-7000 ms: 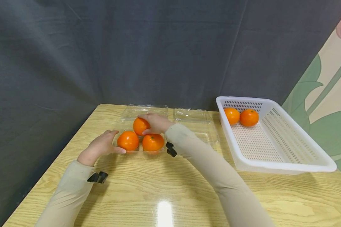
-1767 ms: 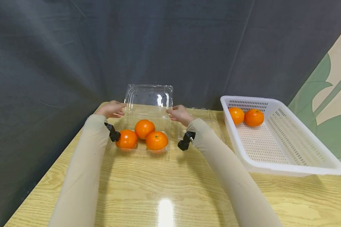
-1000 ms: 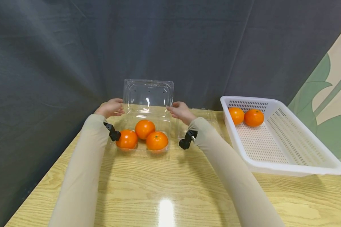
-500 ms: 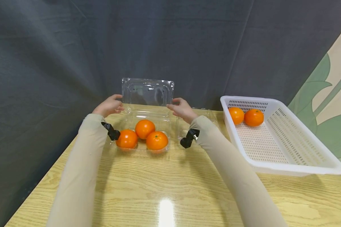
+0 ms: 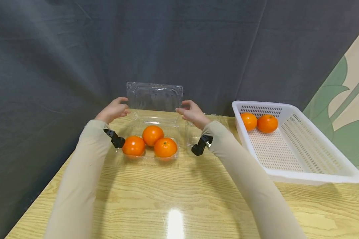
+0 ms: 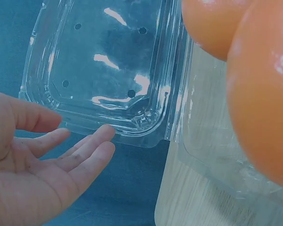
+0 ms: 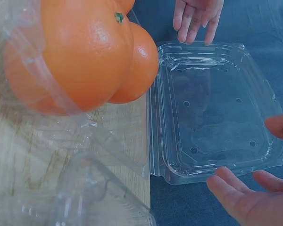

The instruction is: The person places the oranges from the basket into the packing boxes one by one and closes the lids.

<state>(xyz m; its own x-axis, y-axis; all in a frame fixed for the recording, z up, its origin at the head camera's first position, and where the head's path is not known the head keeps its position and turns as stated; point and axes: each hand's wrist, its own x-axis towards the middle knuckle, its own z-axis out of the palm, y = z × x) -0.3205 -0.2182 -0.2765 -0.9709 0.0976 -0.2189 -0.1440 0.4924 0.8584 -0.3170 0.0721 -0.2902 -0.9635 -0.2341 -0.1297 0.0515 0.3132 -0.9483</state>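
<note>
A clear plastic clamshell box [image 5: 148,156] holds three oranges [image 5: 152,136] in its base. Its hinged lid [image 5: 155,98] stands raised at the back. At the lid's left edge is my left hand [image 5: 113,109], fingers extended and thumb apart; in the left wrist view the fingertips [image 6: 108,134] lie right at the lid's rim. My right hand [image 5: 193,114] is at the opposite edge, its fingers straight and spread beside the rim, as the right wrist view shows [image 7: 247,195].
A second clear clamshell box [image 5: 192,137] stands to the right, partly behind my right wrist. Farther right, a white perforated basket [image 5: 311,177] contains two oranges [image 5: 267,123]. A dark cloth [image 5: 179,49] hangs behind the wooden table [image 5: 143,199].
Seven seconds ago my right hand was setting an orange in the box while the lid lay back. Since then both hands moved to the lid; it swung up, and my fingers have spread.
</note>
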